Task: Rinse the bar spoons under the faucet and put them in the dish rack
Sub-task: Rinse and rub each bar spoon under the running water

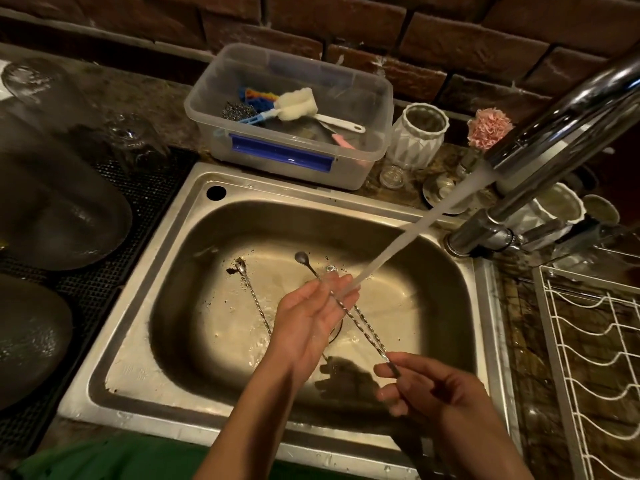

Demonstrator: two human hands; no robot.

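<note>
Over the steel sink [145, 282], my right hand [433, 389] pinches the handle end of a long twisted bar spoon [363, 327]. Its shaft runs up-left across the fingers of my left hand [311, 313], and its bowl sticks out beyond them. My left hand is flat with fingers apart, touching the shaft. Water from the chrome faucet [561, 109] streams diagonally onto my left fingertips and the spoon. A second bar spoon [256, 303], its bowl dirty with brown residue, lies on the sink bottom to the left. The white wire dish rack [595, 348] stands right of the sink.
A clear plastic tub [374, 95] with a sponge brush and scourers sits behind the sink. White ribbed jars [415, 136] and a pink flower stand near the faucet base. Upturned glasses [135, 140] and dark domed dishes [52, 216] rest on a black mat at left. Brick wall behind.
</note>
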